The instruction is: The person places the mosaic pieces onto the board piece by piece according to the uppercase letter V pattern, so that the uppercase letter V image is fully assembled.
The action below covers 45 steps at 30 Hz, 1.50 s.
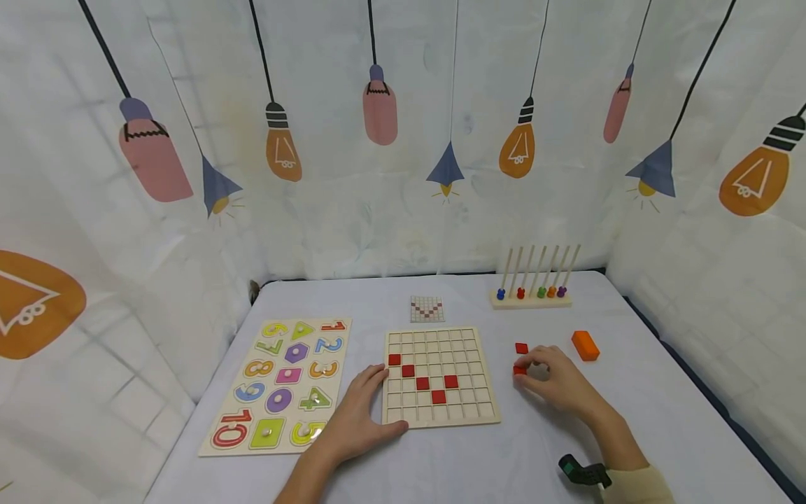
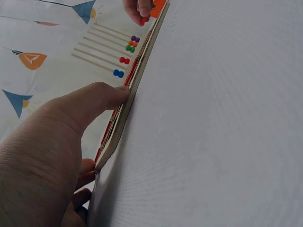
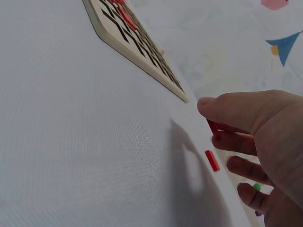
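A wooden grid board (image 1: pixel 466 413) lies flat at the middle of the table, with several red square tiles (image 1: pixel 422 383) set in its cells in a V-like line. My left hand (image 1: pixel 359 416) rests at the board's near left corner, fingertips on the left edge and thumb on the front edge. Right of the board, my right hand (image 1: pixel 557 381) pinches a red tile (image 3: pixel 213 126) between thumb and index finger, just above the cloth. Another red tile (image 1: pixel 521 347) lies on the table beyond those fingertips.
A small pattern card (image 1: pixel 427 309) lies behind the board. On the left is a number and shape puzzle (image 1: pixel 255 392). A peg stand (image 1: pixel 532 302) with coloured beads stands at the back right, and an orange block (image 1: pixel 585 346) sits right of my right hand.
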Motion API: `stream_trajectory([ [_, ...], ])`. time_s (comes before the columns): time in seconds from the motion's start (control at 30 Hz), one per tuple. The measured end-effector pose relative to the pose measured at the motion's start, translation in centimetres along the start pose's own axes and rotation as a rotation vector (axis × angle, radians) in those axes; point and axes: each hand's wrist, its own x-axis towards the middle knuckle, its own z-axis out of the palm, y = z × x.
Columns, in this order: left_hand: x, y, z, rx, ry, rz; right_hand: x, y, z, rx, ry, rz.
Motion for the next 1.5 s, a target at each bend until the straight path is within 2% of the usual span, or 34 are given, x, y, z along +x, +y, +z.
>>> stream_trajectory([
  [0.6,0.1,-0.1,0.0,0.002,-0.004,-0.001,1.1,-1.3,0.5,0.012,0.000,-0.065],
  [0.97,0.0,-0.1,0.1,0.006,0.004,0.009,2.0,-1.9,1.7,0.025,-0.004,-0.102],
  [1.5,0.0,-0.2,0.1,0.005,-0.001,0.002,3.3,-4.1,3.6,0.066,-0.023,-0.139],
])
